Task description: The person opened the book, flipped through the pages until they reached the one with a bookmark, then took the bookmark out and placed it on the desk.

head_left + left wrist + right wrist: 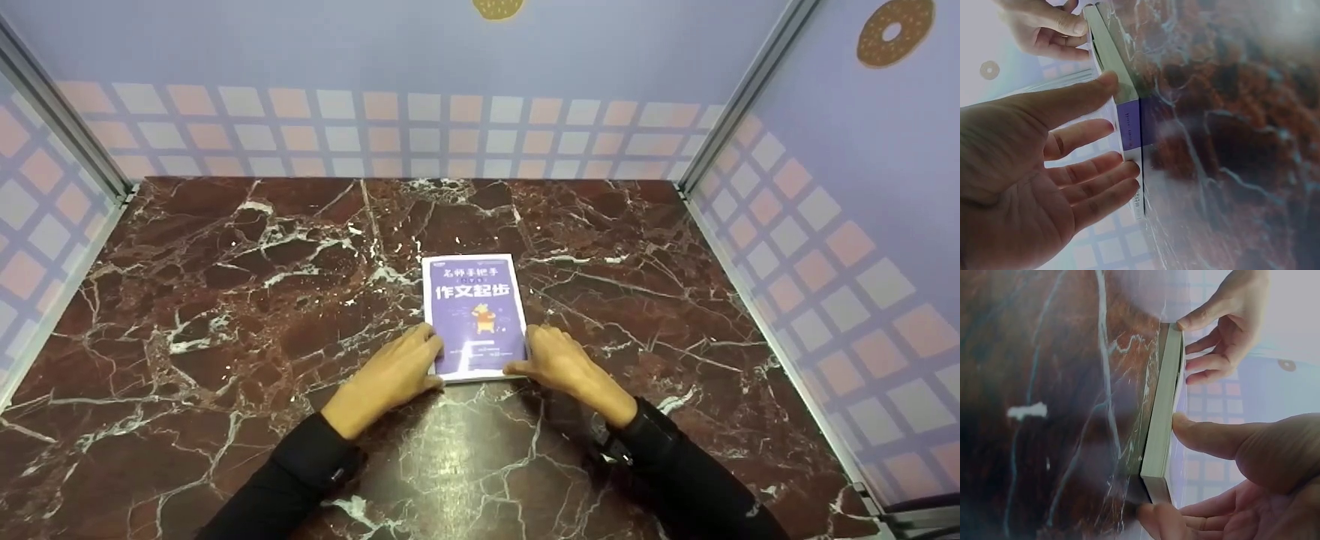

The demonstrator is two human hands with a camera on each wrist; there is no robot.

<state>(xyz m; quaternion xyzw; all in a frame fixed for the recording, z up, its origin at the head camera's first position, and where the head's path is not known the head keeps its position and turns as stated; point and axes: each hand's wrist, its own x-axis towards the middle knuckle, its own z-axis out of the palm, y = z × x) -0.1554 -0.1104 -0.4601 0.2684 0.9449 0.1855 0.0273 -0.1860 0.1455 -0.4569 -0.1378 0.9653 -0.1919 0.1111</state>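
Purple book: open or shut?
Shut: the head view shows its front cover on top; the right wrist view, its pages stacked, a slight gap under the cover.

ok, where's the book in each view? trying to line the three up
Head: book, around centre, slightly below mid-height, cover up.
Left wrist: book, left of centre, edge-on, running from the top edge to below mid-height.
Right wrist: book, just right of centre, edge-on, slanting.
Shared landmark: white-veined table under it.
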